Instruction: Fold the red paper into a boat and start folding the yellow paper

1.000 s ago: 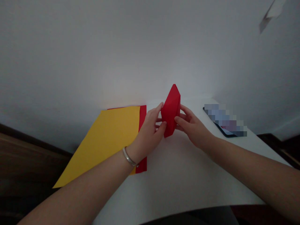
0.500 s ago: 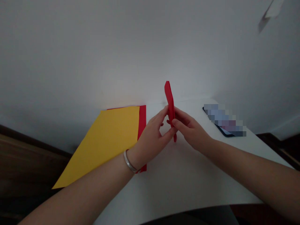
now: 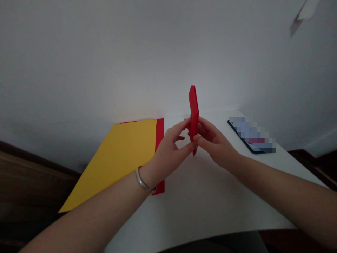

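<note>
Here, with the folded red paper (image 3: 194, 102) as the hub of our dial, we begin between eight and nine o'clock, where brown wood (image 3: 31, 175) sits in shadow. At eight we see a yellow sheet (image 3: 113, 161) on the white bench (image 3: 210, 207), a red sheet (image 3: 159, 135) beneath it showing along its right and far edges. A silver bracelet (image 3: 142, 180) rings the left wrist; the left hand (image 3: 168, 149) lies toward half past seven, its forefinger and thumb on the folded paper. That paper stands near upright, almost edge-on to us, held between both hands; we cannot tell whether its lower tip meets the bench. At four o'clock the right hand (image 3: 219, 146) pinches it too, thumb at the near edge, other fingers partly hidden behind. Around three, well apart from the sheets, we find a phone (image 3: 255, 138), its screen blurred by pixels. At two, something pale (image 3: 308, 10) shows against the wall (image 3: 168, 52).
</note>
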The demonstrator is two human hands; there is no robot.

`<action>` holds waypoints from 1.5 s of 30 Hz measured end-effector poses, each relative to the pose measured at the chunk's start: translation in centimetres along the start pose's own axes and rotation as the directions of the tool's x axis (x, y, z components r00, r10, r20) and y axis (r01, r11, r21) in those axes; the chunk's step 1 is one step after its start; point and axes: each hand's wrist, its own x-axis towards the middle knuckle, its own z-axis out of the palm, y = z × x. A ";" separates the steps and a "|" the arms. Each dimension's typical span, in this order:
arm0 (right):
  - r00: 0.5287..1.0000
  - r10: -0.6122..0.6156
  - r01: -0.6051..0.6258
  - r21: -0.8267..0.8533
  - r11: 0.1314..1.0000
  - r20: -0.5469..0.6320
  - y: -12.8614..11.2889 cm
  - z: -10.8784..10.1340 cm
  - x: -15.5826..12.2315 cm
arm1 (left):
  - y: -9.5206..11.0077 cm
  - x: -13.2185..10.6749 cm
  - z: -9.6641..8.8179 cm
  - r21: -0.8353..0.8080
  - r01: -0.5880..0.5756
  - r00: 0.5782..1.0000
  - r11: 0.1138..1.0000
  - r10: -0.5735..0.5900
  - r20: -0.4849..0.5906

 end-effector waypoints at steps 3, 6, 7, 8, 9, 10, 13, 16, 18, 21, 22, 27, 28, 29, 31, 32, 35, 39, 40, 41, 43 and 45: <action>0.997 -0.069 0.068 0.011 0.998 0.042 -0.1 -0.3 0.0 | -0.2 -0.1 0.0 -0.004 -0.054 0.998 0.999 0.054 -0.012; 0.992 -0.114 0.118 -0.066 0.991 0.058 -0.3 -0.5 0.0 | -0.6 -0.1 -0.1 0.011 -0.135 0.991 0.991 0.135 -0.015; 0.990 -0.126 0.131 -0.111 0.985 0.058 -0.3 -0.6 0.0 | -0.8 -0.1 -0.2 0.027 -0.172 0.985 0.985 0.172 -0.014; 0.989 -0.135 0.142 -0.159 0.977 0.058 -0.3 -0.7 0.0 | -1.0 -0.1 -0.3 0.047 -0.207 0.978 0.977 0.208 -0.010; 0.989 -0.139 0.148 -0.203 0.968 0.059 -0.2 -0.8 0.0 | -1.2 0.0 -0.4 0.065 -0.238 0.971 0.969 0.239 -0.005; 0.989 -0.136 0.147 -0.241 0.959 0.062 -0.1 -0.9 0.0 | -1.5 0.0 -0.5 0.078 -0.261 0.965 0.962 0.261 0.001; 0.992 -0.103 0.118 -0.278 0.953 0.069 0.4 -1.0 0.1 | -2.1 0.2 -0.8 0.078 -0.291 0.957 0.954 0.290 0.022; 0.994 -0.067 0.085 -0.210 0.974 0.089 0.5 -0.9 0.3 | -2.0 0.5 -1.1 0.034 -0.279 0.959 0.960 0.278 0.049; 0.995 -0.040 0.054 -0.150 0.987 0.091 0.3 -0.6 0.4 | -1.4 0.6 -1.0 -0.021 -0.214 0.975 0.977 0.215 0.056; 0.998 -0.009 0.013 -0.073 0.997 0.057 -0.1 -0.3 0.5 | 0.0 0.5 -0.6 -0.144 -0.049 0.998 0.988 0.054 0.028; 0.999 -0.007 0.009 -0.054 0.999 0.046 -0.3 -0.3 0.6 | 0.4 0.4 -0.5 -0.179 -0.001 1.000 0.984 0.005 0.021; 0.999 0.036 -0.036 -0.016 0.999 0.030 -0.2 -0.3 0.7 | 1.2 0.4 0.0 -0.249 0.105 0.994 0.963 -0.104 0.016; 0.998 0.047 -0.046 -0.010 0.999 0.031 -0.2 -0.4 0.7 | 1.1 0.4 -0.1 -0.252 0.110 0.994 0.961 -0.109 0.016; 0.998 0.052 -0.051 -0.004 0.999 0.031 -0.2 -0.4 0.7 | 1.0 0.5 -0.1 -0.255 0.111 0.994 0.961 -0.111 0.016; 0.998 0.045 -0.045 -0.008 0.999 0.034 -0.2 -0.4 0.7 | 0.7 0.5 -0.3 -0.250 0.112 0.994 0.962 -0.112 0.012; 0.999 0.038 -0.038 -0.017 0.999 0.038 -0.3 -0.4 0.6 | 0.6 0.5 -0.3 -0.243 0.108 0.994 0.964 -0.109 0.008; 0.998 0.014 -0.012 -0.032 0.999 0.061 -0.5 -0.3 0.5 | 0.3 0.4 -0.5 -0.215 0.042 0.999 0.976 -0.043 -0.001; 0.996 0.008 -0.008 -0.004 1.000 0.089 -0.5 -0.2 0.3 | -0.1 0.0 -0.4 -0.184 -0.056 0.996 0.981 0.067 0.052; 0.996 0.013 -0.014 0.000 1.000 0.090 -0.4 -0.2 0.3 | -0.3 0.0 -0.4 -0.176 -0.058 0.996 0.983 0.070 0.062; 0.995 0.021 -0.022 0.007 1.000 0.093 -0.3 -0.2 0.3 | -0.4 0.0 -0.4 -0.171 -0.056 0.995 0.984 0.068 0.068; 0.995 0.029 -0.032 0.027 0.999 0.097 -0.2 -0.2 0.4 | -0.7 0.0 -0.4 -0.167 -0.045 0.996 0.985 0.057 0.066; 0.996 0.025 -0.029 0.043 0.999 0.091 -0.1 -0.2 0.4 | -0.7 0.1 -0.4 -0.169 -0.032 0.998 0.985 0.042 0.056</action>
